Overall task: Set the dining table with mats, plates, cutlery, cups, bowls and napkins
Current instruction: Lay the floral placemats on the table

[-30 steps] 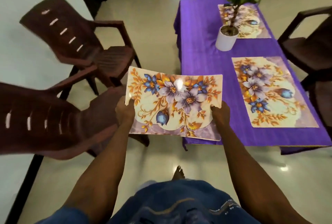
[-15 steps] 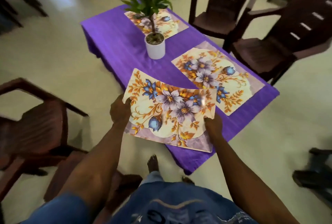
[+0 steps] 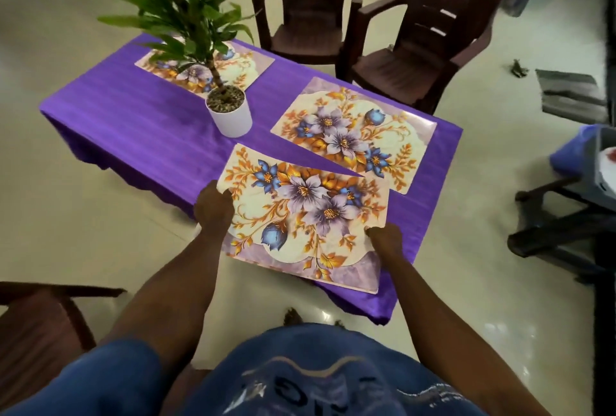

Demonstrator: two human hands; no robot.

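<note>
A floral mat (image 3: 306, 215) hangs over the near corner of the purple-clothed table (image 3: 143, 129). My left hand (image 3: 213, 209) grips its left edge and my right hand (image 3: 383, 239) pinches its right edge. The mat's near part juts past the table edge, and its far right corner overlaps a second floral mat (image 3: 353, 132) lying flat on the right side. A third mat (image 3: 240, 65) lies at the far end, partly hidden by the plant.
A white pot with a green plant (image 3: 230, 115) stands mid-table just beyond the held mat. Two brown plastic chairs (image 3: 416, 39) sit along the far side, another chair (image 3: 36, 319) at lower left. Dark furniture and a grey bin (image 3: 600, 162) stand at right.
I have walked around the table's near end, so the view swung. The mat in both hands has moved from beside the table to over its near corner.
</note>
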